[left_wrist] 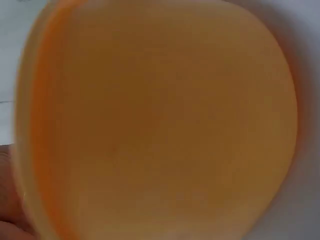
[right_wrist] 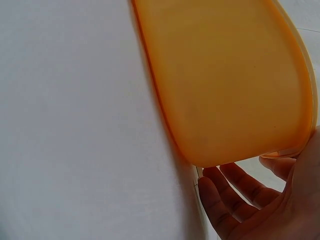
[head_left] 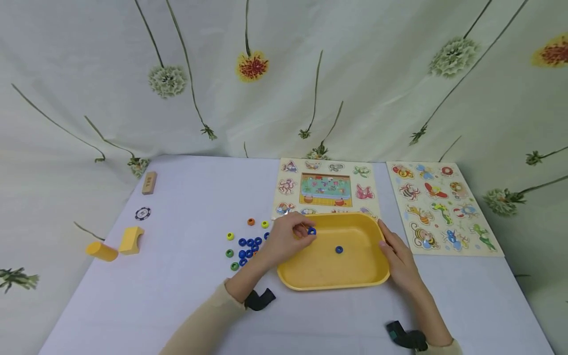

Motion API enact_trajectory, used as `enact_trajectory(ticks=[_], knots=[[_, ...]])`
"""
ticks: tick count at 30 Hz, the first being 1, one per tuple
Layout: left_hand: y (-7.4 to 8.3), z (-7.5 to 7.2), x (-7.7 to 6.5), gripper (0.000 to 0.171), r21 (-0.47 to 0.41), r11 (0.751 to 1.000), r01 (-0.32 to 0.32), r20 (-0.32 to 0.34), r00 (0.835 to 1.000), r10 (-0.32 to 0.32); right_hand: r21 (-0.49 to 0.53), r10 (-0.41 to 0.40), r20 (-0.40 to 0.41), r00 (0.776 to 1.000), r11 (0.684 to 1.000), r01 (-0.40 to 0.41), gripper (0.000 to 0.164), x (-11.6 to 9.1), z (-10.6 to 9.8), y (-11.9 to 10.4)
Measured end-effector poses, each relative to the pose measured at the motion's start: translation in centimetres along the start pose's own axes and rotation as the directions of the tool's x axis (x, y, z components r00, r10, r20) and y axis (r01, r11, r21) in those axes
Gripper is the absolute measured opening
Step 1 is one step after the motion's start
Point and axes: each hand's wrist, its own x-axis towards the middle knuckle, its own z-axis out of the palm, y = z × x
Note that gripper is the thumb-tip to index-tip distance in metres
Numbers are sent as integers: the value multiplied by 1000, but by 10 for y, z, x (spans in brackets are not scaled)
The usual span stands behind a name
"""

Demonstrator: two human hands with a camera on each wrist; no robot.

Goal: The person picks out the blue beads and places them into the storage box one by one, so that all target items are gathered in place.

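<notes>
My left hand (head_left: 286, 239) is over the left part of a yellow tray (head_left: 319, 273) and pinches a blue ring-shaped bead (head_left: 312, 230) between thumb and fingers. A second blue bead (head_left: 339, 249) lies on the tray's floor. At the tray's right end, my right hand (head_left: 401, 261) grips the rim, thumb on the rim and fingers along the outside. The right wrist view shows those fingers (right_wrist: 214, 200) curled by the tray's end. In the left wrist view the tray's side (left_wrist: 165, 120) fills most of the picture, and the bead is hidden.
Left of the tray lie loose beads, several blue ones (head_left: 242, 242) among green, yellow and orange. Behind the tray is a picture puzzle board (head_left: 290, 197); another board (head_left: 404, 197) is at right. Far left are yellow blocks (head_left: 129, 240), a round chip (head_left: 143, 213) and a wooden block (head_left: 149, 183).
</notes>
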Motion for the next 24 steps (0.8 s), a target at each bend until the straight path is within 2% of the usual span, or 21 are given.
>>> enact_trajectory(ticks=[3,6,12,19,21,24], knots=[[-1,19,10,17,67,997,27,101,994,-34,-2,-7,-4,1000,1000,7,45,1,0,0],[-6,34,19,15,99,994,45,186,981,-63,7,-9,-7,1000,1000,9,45,1,-1,-5],[-15,56,30,10,166,986,3,323,945,-58,-11,5,-10,1000,1000,-6,44,-5,-7,-34],[-12,67,33,10,251,967,-31,390,918,-72,-17,-2,-3,1000,1000,2,44,-1,-3,0],[-10,67,32,16,252,967,-24,401,913,-82,-6,-10,-1,1000,1000,10,45,0,-3,-1],[-10,64,29,24,256,966,-17,397,913,-89,-5,-9,4,1000,1000,9,45,0,-1,-2]])
